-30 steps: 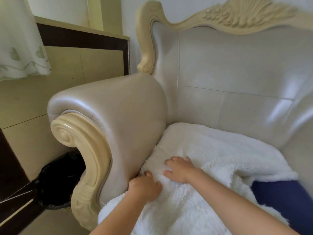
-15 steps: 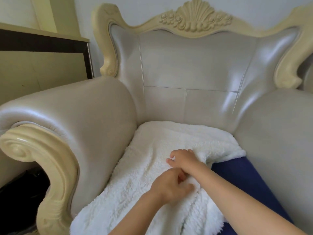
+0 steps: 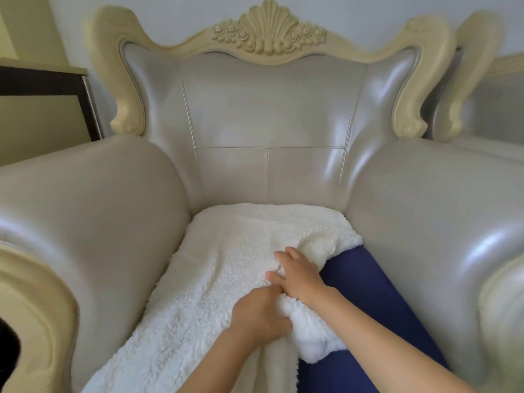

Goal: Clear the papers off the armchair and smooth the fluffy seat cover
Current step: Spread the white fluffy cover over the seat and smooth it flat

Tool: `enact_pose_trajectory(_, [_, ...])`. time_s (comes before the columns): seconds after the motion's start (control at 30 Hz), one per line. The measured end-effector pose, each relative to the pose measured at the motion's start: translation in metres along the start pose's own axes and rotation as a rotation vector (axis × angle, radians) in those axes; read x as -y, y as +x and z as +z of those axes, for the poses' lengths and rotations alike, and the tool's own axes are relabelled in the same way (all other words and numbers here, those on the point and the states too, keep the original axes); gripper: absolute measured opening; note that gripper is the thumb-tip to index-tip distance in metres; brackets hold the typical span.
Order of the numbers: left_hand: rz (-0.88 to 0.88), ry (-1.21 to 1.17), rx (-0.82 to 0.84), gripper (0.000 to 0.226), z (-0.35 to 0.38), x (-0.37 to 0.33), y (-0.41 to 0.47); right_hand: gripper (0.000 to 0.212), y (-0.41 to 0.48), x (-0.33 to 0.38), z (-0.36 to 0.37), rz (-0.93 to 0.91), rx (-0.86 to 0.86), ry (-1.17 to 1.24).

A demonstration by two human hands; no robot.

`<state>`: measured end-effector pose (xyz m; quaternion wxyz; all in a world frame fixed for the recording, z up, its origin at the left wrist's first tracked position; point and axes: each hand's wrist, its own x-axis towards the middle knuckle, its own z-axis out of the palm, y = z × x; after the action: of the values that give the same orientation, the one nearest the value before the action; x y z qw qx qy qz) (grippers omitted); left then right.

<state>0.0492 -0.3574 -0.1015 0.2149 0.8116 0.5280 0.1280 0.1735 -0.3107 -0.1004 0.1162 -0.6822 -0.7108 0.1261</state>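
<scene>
papers: none in view on the armchair [image 3: 269, 109]; seat, backrest and both armrests show no sheets, so that part looks done.
cover [image 3: 215, 265]: white and fluffy, on the seat. It lies flat along the left armrest [image 3: 93, 208] and up to the backrest. Its right edge is rucked into a thick fold near the middle.
cushion [image 3: 368, 285]: blue, bare along the right side of the seat beside the right armrest [image 3: 425, 208]. The cover does not reach there.
left hand [image 3: 258, 313]: fingers curled round the fold at its near end, clamped on fleece.
right hand [image 3: 297, 272]: on top of the same fold, just behind the left hand and touching it. Fingers reach forward into the pile; can't tell whether they pinch it or only press.
hands: together, both on the bunched edge mid-seat.
step: smoothing, at the stage of getting hold of the ruck.
progress: roughly halfway. Left half of the cover is laid fairly even, right half is not spread.
left to do: pull the fold out rightward over the blue strip, then flatten the ridges and square the front edge.
</scene>
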Motion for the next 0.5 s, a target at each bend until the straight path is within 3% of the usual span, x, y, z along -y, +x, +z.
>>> enact_pose_trajectory(0.3, [0.069,-0.125,0.137,0.052,-0.001,0.001,0.0,0.067,-0.006,-0.01,0.006,0.088,0.083,0.063])
enact_pose_trajectory(0.5, [0.13,-0.2,0.191,0.053,-0.003,0.014,0.002,0.066,-0.012,-0.002,0.008,0.141,0.035,0.068])
